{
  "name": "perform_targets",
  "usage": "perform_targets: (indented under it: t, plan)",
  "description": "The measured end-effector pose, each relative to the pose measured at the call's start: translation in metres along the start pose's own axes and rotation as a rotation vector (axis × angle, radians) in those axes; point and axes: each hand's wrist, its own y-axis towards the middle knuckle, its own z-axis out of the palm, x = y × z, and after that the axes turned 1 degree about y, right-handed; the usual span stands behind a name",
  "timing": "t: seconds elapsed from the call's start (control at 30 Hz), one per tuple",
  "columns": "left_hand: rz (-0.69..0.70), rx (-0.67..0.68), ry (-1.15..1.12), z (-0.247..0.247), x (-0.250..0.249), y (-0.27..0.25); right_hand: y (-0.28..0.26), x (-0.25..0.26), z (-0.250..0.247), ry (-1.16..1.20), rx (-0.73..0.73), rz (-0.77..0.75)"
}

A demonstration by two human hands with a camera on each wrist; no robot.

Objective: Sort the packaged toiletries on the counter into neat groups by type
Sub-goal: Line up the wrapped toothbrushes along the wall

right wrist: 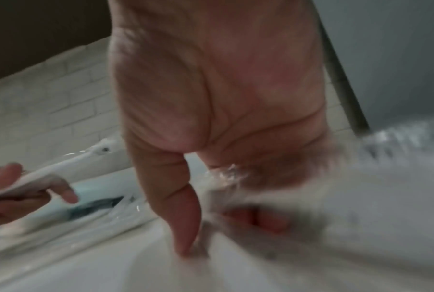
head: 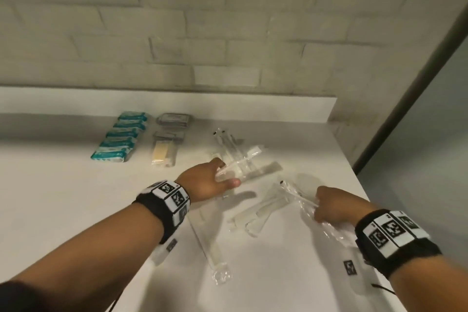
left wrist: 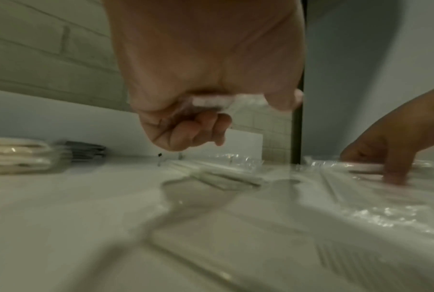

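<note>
With teal packets already grouped (rear left), mid-sort: left hand pinching wrapped toothbrush, right hand gripping another wrapped toothbrush; next, stack together on counter.

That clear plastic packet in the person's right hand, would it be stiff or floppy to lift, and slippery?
Probably floppy at the edges: the clear packet is crinkled film, bunched where the right hand grips it. The long white item inside likely keeps the middle fairly stiff. It looks glossy, so it may slide easily on the smooth counter. It seems light.
</note>
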Motion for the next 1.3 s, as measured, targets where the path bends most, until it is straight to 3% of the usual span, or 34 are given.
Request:
perform_targets:
  t: [0.07,0.17,0.33,0.43,0.57,0.63,0.77,0.9,1.07,1.17,1.3]
  plan:
    - [-0.070,0.043,0.079,0.008,-0.001,0.009,0.001,0.001,0.000,-0.006,0.038,-0.011]
    - [-0.119,-0.008,0.139,0.017,-0.002,0.008,0.005,0.004,-0.002,-0.041,0.051,-0.020]
    - [-0.148,-0.033,0.154,0.020,-0.001,-0.027,0.026,0.023,-0.043,0.163,-0.118,-0.077]
    - [-0.099,0.017,0.214,0.020,-0.001,-0.052,0.051,0.063,-0.055,0.208,-0.204,-0.194]
    - [-0.057,0.153,0.217,0.025,0.000,-0.079,0.065,0.134,-0.050,0.219,-0.146,-0.365]
    - [-0.044,0.171,0.235,0.026,0.002,-0.088,0.069,0.159,-0.045,0.131,-0.097,-0.375]
    - [-0.101,0.077,0.164,0.014,0.010,-0.094,0.081,0.181,-0.040,-0.043,-0.092,-0.291]
    - [-0.216,-0.040,-0.008,-0.004,0.021,-0.079,0.083,0.162,-0.057,-0.006,-0.081,-0.270]
    - [-0.262,-0.153,-0.055,-0.007,0.023,-0.009,0.101,0.113,-0.072,0.049,-0.107,-0.121]
    - [-0.166,-0.054,0.034,0.003,0.011,0.020,0.103,0.094,-0.079,0.029,-0.085,-0.105]
    - [0.089,0.095,0.119,0.027,-0.013,0.021,0.109,0.084,-0.086,-0.029,-0.063,-0.111]
